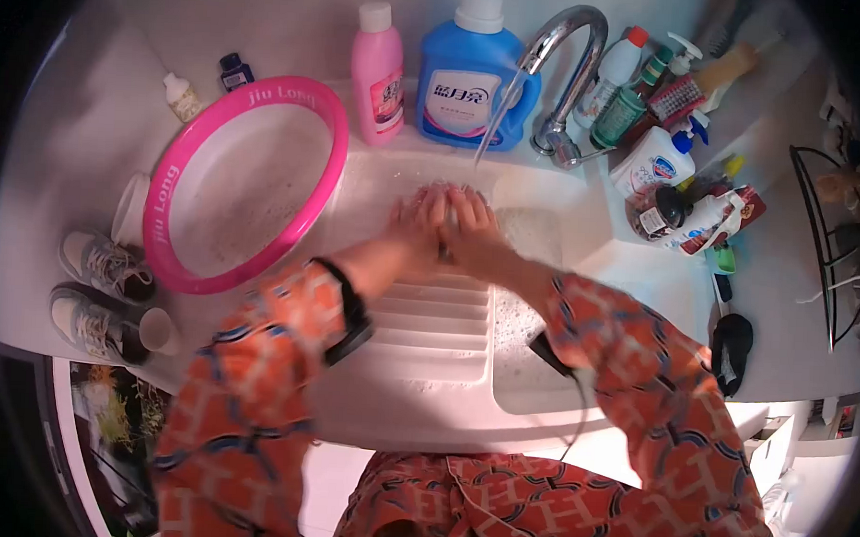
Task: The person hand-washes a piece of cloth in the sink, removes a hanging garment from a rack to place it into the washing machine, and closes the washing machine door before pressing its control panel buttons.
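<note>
Meeting just beyond the washboard (432, 331), the hands (424, 232) curl together, grip unclear; the basin (335, 164) reads "Jiu Long", the blue bottle (473, 54) "蓝月亮"

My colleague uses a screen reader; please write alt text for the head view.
A person's hands are close together in a pale sink, at the top of its ridged washboard, near water running from a curved faucet. A pink-rimmed basin sits at left; a pink bottle and a blue bottle stand behind.
</note>
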Available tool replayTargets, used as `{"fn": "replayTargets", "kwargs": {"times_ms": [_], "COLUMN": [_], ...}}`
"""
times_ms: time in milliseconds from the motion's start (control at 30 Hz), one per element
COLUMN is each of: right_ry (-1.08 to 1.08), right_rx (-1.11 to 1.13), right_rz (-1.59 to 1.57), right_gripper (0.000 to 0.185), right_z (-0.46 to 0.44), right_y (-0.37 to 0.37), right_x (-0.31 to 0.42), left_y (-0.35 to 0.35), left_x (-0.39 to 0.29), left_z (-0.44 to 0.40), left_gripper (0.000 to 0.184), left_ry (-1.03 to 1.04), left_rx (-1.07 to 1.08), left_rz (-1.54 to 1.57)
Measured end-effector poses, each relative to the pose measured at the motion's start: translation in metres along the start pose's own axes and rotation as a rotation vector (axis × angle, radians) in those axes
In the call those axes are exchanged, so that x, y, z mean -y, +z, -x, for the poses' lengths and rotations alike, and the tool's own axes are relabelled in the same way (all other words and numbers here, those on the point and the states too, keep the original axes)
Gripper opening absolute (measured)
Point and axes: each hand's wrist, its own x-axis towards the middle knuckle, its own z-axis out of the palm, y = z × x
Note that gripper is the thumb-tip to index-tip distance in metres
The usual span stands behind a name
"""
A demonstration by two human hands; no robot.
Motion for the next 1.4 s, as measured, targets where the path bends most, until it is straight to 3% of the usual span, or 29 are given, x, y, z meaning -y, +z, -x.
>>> {"fn": "replayTargets", "kwargs": {"times_ms": [33,100,200,267,300,333,400,467,500,567,600,667,700,733,833,867,900,967,1000,1100,1200,1233,1267,1300,1333,1400], "right_ry": [0.051,0.239,0.085,0.114,0.137,0.299,0.600,0.181,0.299,0.192,0.138,0.035,0.094,0.100,0.412,0.488,0.605,0.832,0.809,0.780,0.771,0.739,0.294,0.021,0.281,0.151], "right_rx": [-0.001,-0.004,0.123,0.085,0.061,0.048,0.022,0.253,0.029,-0.022,-0.014,0.005,0.115,0.188,0.167,0.115,0.036,-0.137,-0.228,-0.517,-0.206,-0.081,-0.056,-0.137,-0.006,-0.128], "right_rz": [-0.166,-0.637,-0.187,-0.040,0.034,-0.138,-0.487,-0.079,-0.493,-0.495,-0.395,-0.198,-0.183,0.057,-0.416,-0.575,-0.901,-1.553,-1.789,-1.829,-1.287,-1.080,-0.889,-0.615,-0.743,-0.691], "right_gripper": [0.057,0.055,0.057,0.060,0.061,0.062,0.063,0.071,0.072,0.062,0.060,0.055,0.053,0.054,0.055,0.047,0.048,0.051,0.050,0.047,0.044,0.044,0.045,0.042,0.042,0.053], "right_z": [0.022,0.046,0.018,-0.021,-0.031,-0.029,-0.023,0.006,0.027,0.042,0.032,-0.002,-0.024,-0.036,-0.039,-0.043,-0.045,-0.040,-0.048,-0.029,-0.020,-0.013,-0.004,0.006,0.012,0.032], "right_y": [0.001,-0.042,-0.028,0.018,0.014,0.010,-0.010,-0.040,-0.042,-0.043,-0.038,-0.016,-0.007,-0.006,-0.040,-0.026,-0.032,-0.046,-0.009,-0.091,-0.050,-0.035,0.003,-0.002,-0.022,-0.027], "right_x": [0.015,0.051,0.025,-0.020,-0.022,-0.017,0.003,0.034,0.048,0.057,0.046,0.010,-0.008,-0.015,-0.004,-0.007,-0.005,-0.009,-0.042,-0.014,-0.029,-0.029,-0.033,-0.014,0.011,0.028], "left_y": [0.000,0.001,0.038,-0.022,-0.032,-0.042,-0.029,0.003,0.017,0.025,0.025,0.008,-0.001,-0.011,-0.038,-0.044,-0.048,-0.051,-0.050,-0.047,-0.040,-0.038,-0.037,-0.036,-0.035,0.005], "left_x": [-0.006,-0.013,0.008,0.007,0.004,0.000,-0.002,-0.001,-0.003,-0.010,-0.008,0.009,0.014,0.013,0.002,0.000,-0.002,-0.013,-0.017,-0.015,-0.008,-0.007,-0.004,-0.002,-0.005,-0.010], "left_z": [0.032,0.072,0.024,-0.012,-0.014,-0.016,-0.004,0.036,0.052,0.062,0.062,0.016,-0.006,-0.014,-0.014,-0.012,-0.008,0.004,0.008,0.011,0.037,0.041,0.045,0.048,0.049,0.057], "left_gripper": [0.114,0.111,0.109,0.108,0.107,0.105,0.100,0.099,0.098,0.094,0.091,0.090,0.089,0.086,0.078,0.077,0.075,0.074,0.074,0.075,0.061,0.058,0.055,0.052,0.052,0.061], "left_ry": [0.089,0.221,0.197,0.060,0.014,-0.031,-0.104,0.037,0.112,0.124,0.129,0.021,-0.035,-0.101,-0.239,-0.251,-0.265,-0.166,-0.113,0.087,0.327,0.244,0.156,0.063,0.019,0.026], "left_rx": [-0.053,-0.104,-0.244,0.092,0.129,0.169,-0.014,-0.128,-0.179,-0.265,-0.312,-0.154,-0.075,-0.013,0.107,0.097,0.087,-0.150,-0.265,-0.732,-0.622,-0.573,-0.521,-0.467,-0.623,-0.567], "left_rz": [0.282,0.293,0.232,0.057,0.010,-0.038,-0.030,0.182,0.293,0.363,0.391,0.135,0.012,0.046,0.228,0.344,0.463,0.396,0.363,0.105,0.125,0.283,0.438,0.589,0.444,0.364]}}
